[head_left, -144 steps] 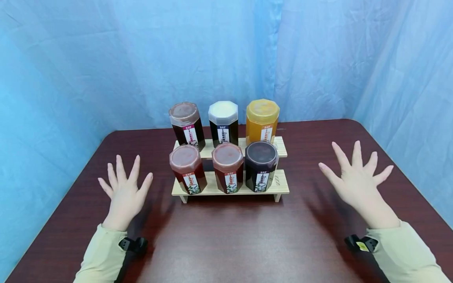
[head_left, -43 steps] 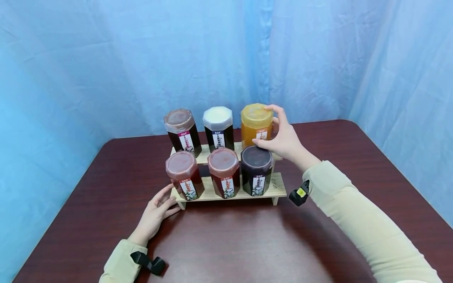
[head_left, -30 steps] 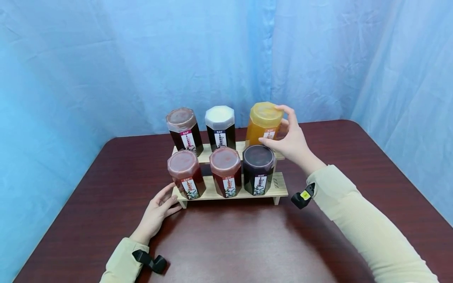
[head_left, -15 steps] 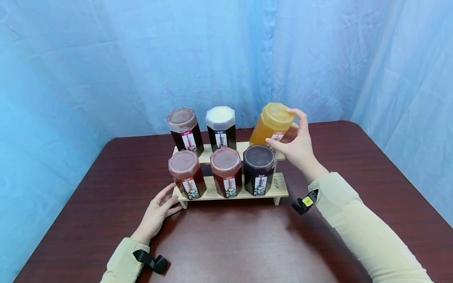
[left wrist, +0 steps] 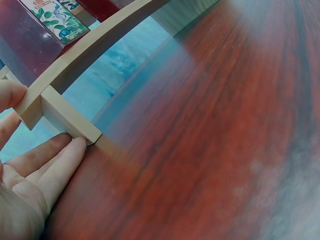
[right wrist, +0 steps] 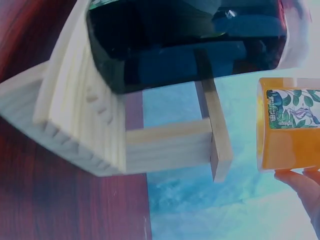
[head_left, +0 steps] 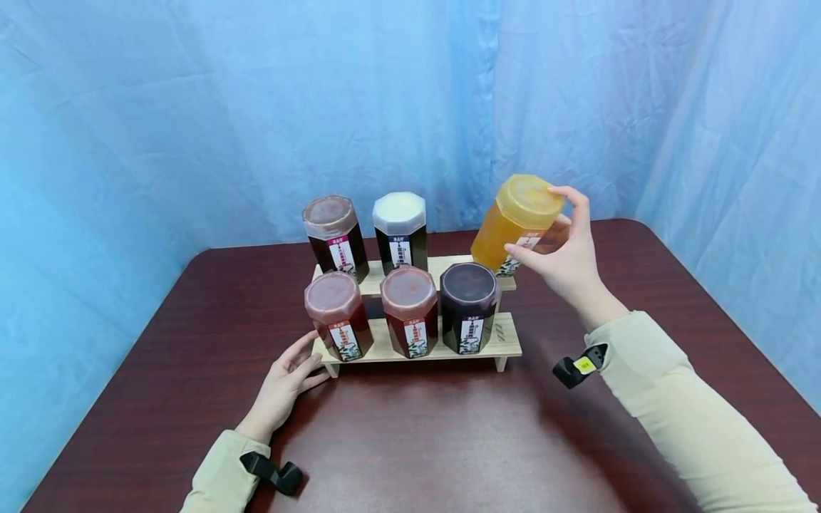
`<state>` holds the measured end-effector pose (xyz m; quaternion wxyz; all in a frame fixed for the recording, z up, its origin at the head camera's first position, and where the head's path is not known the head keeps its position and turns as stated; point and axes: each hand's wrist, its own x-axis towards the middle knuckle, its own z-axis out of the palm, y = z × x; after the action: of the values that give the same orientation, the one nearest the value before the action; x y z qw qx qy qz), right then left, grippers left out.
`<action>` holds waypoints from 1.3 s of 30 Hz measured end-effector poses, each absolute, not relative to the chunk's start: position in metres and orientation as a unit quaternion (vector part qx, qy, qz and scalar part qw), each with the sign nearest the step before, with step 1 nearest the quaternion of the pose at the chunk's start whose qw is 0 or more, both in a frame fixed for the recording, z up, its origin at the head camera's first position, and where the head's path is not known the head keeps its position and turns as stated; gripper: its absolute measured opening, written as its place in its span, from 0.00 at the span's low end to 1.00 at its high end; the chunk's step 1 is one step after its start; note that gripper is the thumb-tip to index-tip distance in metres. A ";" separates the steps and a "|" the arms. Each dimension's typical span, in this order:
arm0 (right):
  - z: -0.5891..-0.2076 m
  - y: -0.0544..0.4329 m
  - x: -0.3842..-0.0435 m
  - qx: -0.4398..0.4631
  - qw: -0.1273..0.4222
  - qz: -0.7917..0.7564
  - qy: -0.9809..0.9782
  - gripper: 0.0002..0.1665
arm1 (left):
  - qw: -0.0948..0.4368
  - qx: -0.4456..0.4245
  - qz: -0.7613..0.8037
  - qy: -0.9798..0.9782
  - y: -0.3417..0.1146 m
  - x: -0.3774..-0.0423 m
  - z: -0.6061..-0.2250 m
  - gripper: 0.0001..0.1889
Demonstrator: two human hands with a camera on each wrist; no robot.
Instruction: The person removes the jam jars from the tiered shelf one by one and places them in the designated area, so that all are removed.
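In the head view, my right hand [head_left: 571, 260] grips a yellow octagonal jar [head_left: 507, 228], thumb on its front and fingers over the lid's right side. The jar tilts, lid to the right, above the right end of the upper shelf. In the right wrist view, a gap separates the yellow jar [right wrist: 290, 145] from the wooden rack [right wrist: 172, 145]. At the left end of the two-tier rack [head_left: 507, 335], my left hand [head_left: 282, 392] holds the lower shelf's corner. The left wrist view shows its fingertips against the rack's leg [left wrist: 70, 117].
Two dark jars, one with a brownish lid [head_left: 330, 214] and one with a white lid [head_left: 399, 206], stand on the upper shelf. Below stand two red jars [head_left: 333, 292] [head_left: 408, 288] and a blackish jar [head_left: 470, 285]. Blue curtains [head_left: 256, 107] surround the dark wooden table [head_left: 410, 442].
My hands have come in from both sides to the rack. The right one has taken the yellow jar, tilted it and raised it rightward. My left hand keeps still lately.
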<state>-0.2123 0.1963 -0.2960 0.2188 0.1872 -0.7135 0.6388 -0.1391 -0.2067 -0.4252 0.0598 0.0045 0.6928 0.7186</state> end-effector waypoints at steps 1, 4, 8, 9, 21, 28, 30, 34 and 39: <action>-0.296 0.199 -0.211 0.187 0.218 0.638 -0.714 0.50 | 0.060 0.004 0.719 0.693 -0.207 -0.139 -0.425 0.28; -0.298 0.206 -0.208 0.187 0.219 0.633 -0.718 0.49 | 0.059 0.005 0.719 0.693 -0.207 -0.140 -0.425 0.28; -0.303 0.215 -0.205 0.186 0.222 0.631 -0.720 0.49 | 0.059 0.007 0.719 0.692 -0.208 -0.140 -0.425 0.28; -0.304 0.217 -0.204 0.185 0.223 0.630 -0.720 0.49 | 0.059 0.007 0.719 0.692 -0.208 -0.140 -0.425 0.28; -0.317 0.245 -0.194 0.177 0.234 0.600 -0.744 0.51 | 0.058 0.006 0.721 0.691 -0.207 -0.141 -0.426 0.28; -0.323 0.260 -0.187 0.151 0.238 0.568 -0.773 0.52 | 0.058 0.006 0.721 0.690 -0.206 -0.139 -0.426 0.28; -0.326 0.266 -0.185 0.142 0.241 0.561 -0.779 0.53 | 0.059 0.009 0.721 0.691 -0.206 -0.139 -0.425 0.29; -0.335 0.277 -0.183 0.127 0.245 0.545 -0.792 0.54 | 0.057 0.022 0.719 0.692 -0.205 -0.140 -0.425 0.30; -0.344 0.293 -0.181 0.102 0.244 0.508 -0.820 0.53 | 0.054 0.025 0.721 0.690 -0.207 -0.140 -0.426 0.29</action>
<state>-0.1807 0.2929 -0.3443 0.2443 0.1018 -0.8197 0.5080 -0.1398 -0.2067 -0.4265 0.0544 0.0251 0.6899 0.7214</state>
